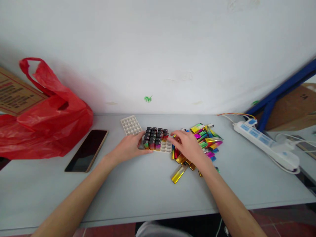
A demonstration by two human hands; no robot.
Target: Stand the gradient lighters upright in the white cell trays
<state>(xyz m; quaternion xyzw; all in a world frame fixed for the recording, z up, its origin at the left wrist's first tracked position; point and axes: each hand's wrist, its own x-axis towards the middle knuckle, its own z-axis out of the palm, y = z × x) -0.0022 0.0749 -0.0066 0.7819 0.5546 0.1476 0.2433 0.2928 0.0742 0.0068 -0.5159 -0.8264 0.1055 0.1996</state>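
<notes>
Rows of lighters (pixel 152 144) with black tops and shiny coloured bodies stand upright in a white pocketed tray (pixel 166 150). Several pockets at the tray's front right hold none. My left hand (pixel 129 146) grips the left side of the loaded tray, its thumb along the front and its fingers behind. At the right end of the rows is my right hand (pixel 186 144), with thumb and forefinger apart beside a reddish lighter (pixel 165 135); whether the fingertips touch it is unclear. Beneath and beyond that hand lies a heap of loose metallic lighters (pixel 209 140), partly hidden by it.
A second white pocketed tray (pixel 131 124) lies behind my left hand. To the left are a phone (pixel 86 151) and a red plastic bag (pixel 56 121) beside a cardboard box (pixel 17 92). A power strip (pixel 266 143) with cables lies right. One yellow lighter (pixel 179 173) lies near the front.
</notes>
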